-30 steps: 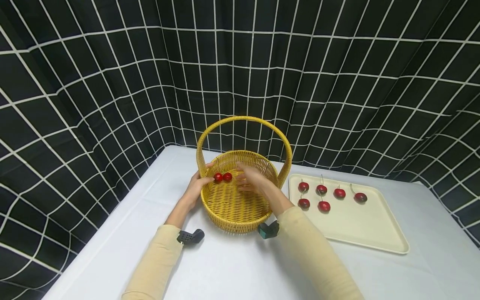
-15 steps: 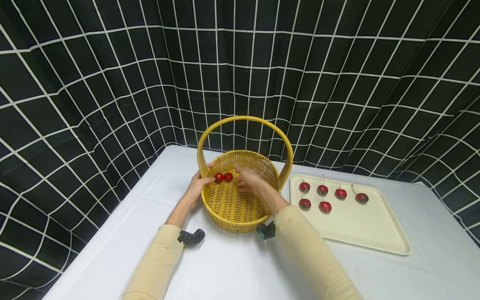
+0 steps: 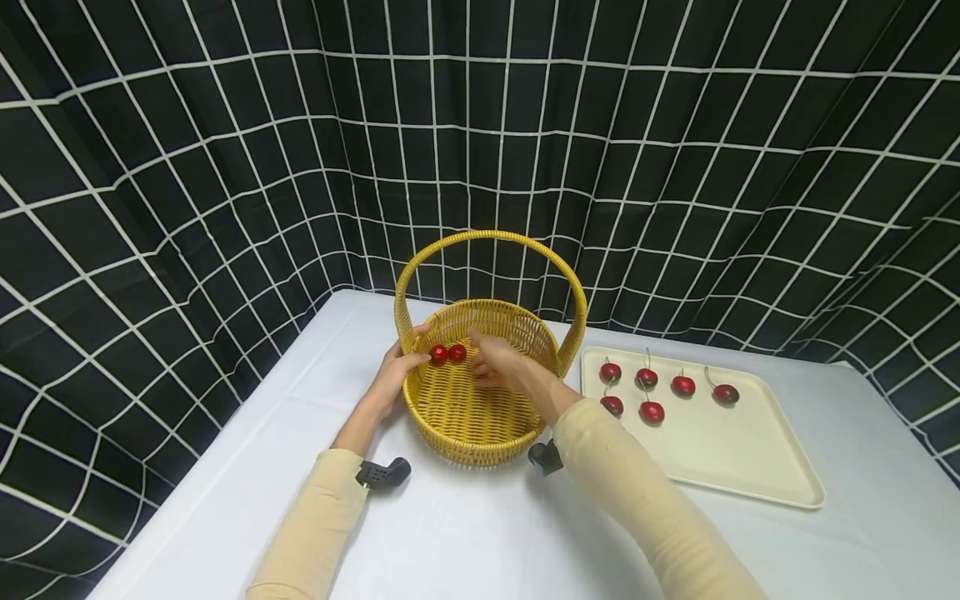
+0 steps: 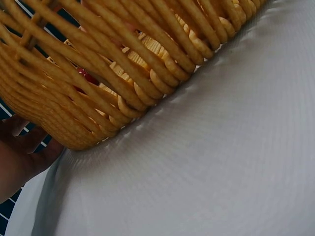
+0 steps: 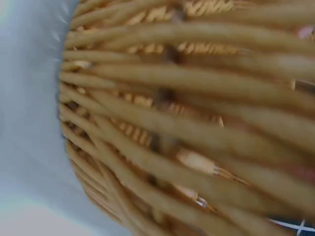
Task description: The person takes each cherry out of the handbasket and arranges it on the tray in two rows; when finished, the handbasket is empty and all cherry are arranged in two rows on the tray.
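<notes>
A yellow woven basket (image 3: 480, 454) with a tall arched handle stands on the table in the head view. My left hand (image 3: 392, 371) holds its left side at the foot of the handle, thumb over the rim. Close to that thumb, two red cherries, a left one (image 3: 438, 354) and a right one (image 3: 457, 353), lie side by side inside the basket. My right hand (image 3: 506, 364) is inside the basket, just right of the cherries, with its fingers bent. Whether it holds anything is hidden. Both wrist views mostly show wicker; the left hand (image 4: 19, 152) appears at the left wrist view's edge.
A cream tray (image 3: 750, 450) lies to the right of the basket, bearing several stemmed cherries (image 3: 683, 386) on its left and far part. White cloth (image 3: 450, 542) covers the table. Black grid-patterned curtains (image 3: 480, 125) rise behind and at both sides.
My right hand has shifted slightly left inside the basket, closer to the two cherries, and then stayed there; its forearm has swung slightly right lately. The left hand keeps its hold on the basket.
</notes>
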`<move>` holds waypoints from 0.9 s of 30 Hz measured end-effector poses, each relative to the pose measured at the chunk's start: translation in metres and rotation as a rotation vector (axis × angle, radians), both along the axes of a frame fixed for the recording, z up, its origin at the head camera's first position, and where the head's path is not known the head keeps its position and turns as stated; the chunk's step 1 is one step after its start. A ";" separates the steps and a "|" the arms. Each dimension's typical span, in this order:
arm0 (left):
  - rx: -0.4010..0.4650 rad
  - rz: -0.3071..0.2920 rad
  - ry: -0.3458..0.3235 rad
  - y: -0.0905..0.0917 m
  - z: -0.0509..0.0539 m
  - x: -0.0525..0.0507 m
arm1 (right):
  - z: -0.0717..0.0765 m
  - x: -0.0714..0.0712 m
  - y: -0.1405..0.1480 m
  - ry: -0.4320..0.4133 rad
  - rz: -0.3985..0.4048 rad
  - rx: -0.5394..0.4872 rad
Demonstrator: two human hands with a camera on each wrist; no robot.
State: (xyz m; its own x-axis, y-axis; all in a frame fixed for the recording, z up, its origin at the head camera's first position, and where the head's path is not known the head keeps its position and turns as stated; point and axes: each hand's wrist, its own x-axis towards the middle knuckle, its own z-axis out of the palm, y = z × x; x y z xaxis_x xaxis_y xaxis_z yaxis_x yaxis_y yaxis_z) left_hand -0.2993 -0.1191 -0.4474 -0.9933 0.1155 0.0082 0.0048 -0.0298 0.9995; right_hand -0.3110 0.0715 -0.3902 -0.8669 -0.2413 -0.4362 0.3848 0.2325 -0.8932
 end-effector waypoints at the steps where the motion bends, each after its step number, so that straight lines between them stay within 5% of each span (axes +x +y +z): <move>1: 0.003 0.001 -0.004 0.000 0.000 0.000 | 0.002 -0.001 0.001 -0.005 0.009 -0.007; 7: 0.020 -0.017 -0.021 -0.001 0.001 -0.001 | 0.011 -0.004 0.005 -0.021 0.050 -0.004; 12: -0.004 -0.022 -0.027 0.000 0.021 0.013 | 0.022 -0.008 0.002 -0.011 0.070 -0.021; 19: -0.008 0.008 0.005 -0.002 0.000 0.001 | 0.033 -0.011 -0.001 -0.003 0.066 0.020; 27: -0.008 0.015 0.019 -0.001 -0.001 -0.001 | 0.045 -0.015 0.000 0.004 0.054 0.021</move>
